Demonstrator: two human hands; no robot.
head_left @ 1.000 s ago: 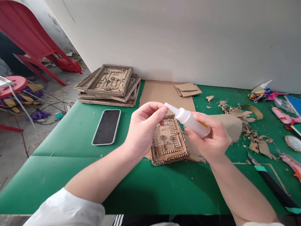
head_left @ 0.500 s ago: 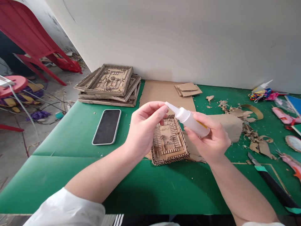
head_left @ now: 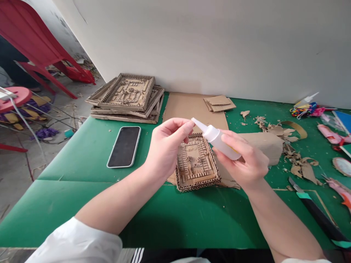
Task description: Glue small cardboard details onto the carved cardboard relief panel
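Right hand (head_left: pixel 245 159) gripping a bottle (head_left: pixel 223 145) mid-frame, nozzle (head_left: pixel 199 125) right by the left hand (head_left: pixel 166 146), fingertips pinched together (can't tell if on anything), cardboard panel (head_left: pixel 197 171) just below

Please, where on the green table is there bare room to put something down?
Two mostly bare patches: between the phone, the left forearm and the left edge of the table; and in front of the small frame, between both forearms. The right side is crowded: scraps, knife.

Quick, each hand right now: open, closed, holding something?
Left hand: closed in a pinch by the nozzle; cannot tell whether it holds anything.
Right hand: closed, holding the bottle.
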